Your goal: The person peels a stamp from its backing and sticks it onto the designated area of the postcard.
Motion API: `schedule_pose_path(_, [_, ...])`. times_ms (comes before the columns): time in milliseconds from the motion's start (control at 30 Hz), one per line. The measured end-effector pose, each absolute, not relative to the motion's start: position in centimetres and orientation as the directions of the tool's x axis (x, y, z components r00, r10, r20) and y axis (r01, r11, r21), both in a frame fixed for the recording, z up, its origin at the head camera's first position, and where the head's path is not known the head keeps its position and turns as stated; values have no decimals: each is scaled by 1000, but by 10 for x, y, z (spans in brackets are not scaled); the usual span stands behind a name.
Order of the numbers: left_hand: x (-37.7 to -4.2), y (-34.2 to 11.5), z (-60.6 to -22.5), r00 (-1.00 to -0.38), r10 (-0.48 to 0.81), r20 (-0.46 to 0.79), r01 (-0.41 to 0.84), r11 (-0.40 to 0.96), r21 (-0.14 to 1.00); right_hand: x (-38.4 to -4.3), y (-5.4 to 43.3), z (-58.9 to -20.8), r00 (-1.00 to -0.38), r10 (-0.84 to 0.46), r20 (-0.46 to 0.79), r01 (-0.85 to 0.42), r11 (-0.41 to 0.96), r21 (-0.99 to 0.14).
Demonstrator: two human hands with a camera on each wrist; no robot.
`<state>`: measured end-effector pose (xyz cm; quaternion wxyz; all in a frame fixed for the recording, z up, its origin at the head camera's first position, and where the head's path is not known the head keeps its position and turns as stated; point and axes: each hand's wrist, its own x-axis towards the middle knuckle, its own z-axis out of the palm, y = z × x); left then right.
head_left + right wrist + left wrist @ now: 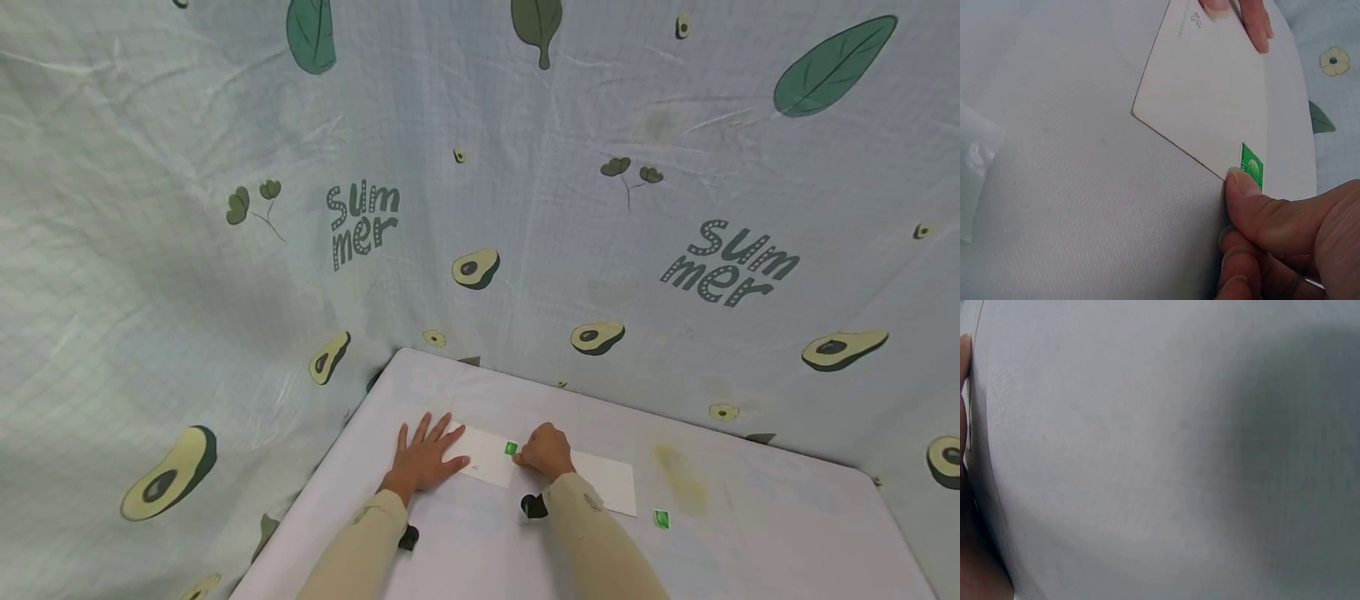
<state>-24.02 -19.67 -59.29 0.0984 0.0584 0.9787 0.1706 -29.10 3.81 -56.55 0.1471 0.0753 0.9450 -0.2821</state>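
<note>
A white envelope (487,457) lies flat, small print near one edge, with a green stamp (512,447) at its far right corner. My left hand (426,457) rests on its left end, fingers spread. The right wrist view shows only some of those fingers (1255,25). At the stamped end my right hand (547,452) has its thumb (1244,182) on the corner, overlapping the stamp's edge. Its other fingers are curled beside and below the envelope's edge, pinching it there. The left wrist view shows mostly blurred white surface, with a sliver of hand (979,569) at the left.
A second white envelope (611,482) lies right of my right hand, partly behind the forearm. Another green stamp (662,519) lies near its lower right corner. The white table (787,508) has a yellowish stain. Printed cloth (525,208) hangs along the back and left.
</note>
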Motion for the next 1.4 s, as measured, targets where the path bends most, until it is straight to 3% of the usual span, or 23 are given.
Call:
schedule_pose_path(233, [-239,-194,-593,-977,149,-153,81,922,379,-287,50,-569,-956,-11,-293,171,790,-588])
schedule_pose_path(367, [-238,-192,-593,-981,138,-138,69,905,420,-281,56,-574,-971,-81,-224,91,744,-662])
schedule_pose_path(533, [-237,-186,-583,-985,115,-131,36,870,493,-268,56,-578,-983,-134,-123,-16,736,-677])
schedule_pose_path(633, [-237,-181,-576,-989,102,-107,39,877,478,-263,55,-575,-985,-162,-58,-89,769,-633])
schedule_pose_path(800, [-238,-172,-564,-994,94,-62,62,918,391,-259,56,-568,-974,-224,25,-212,875,-435])
schedule_pose_path(1000, [-240,-159,-548,-995,99,-20,86,938,335,-256,60,-555,-966,-255,51,-258,920,-295])
schedule_pose_path(1400, [-248,-125,-530,-993,114,-39,96,944,317,-251,76,-533,-971,-233,62,-241,942,-234])
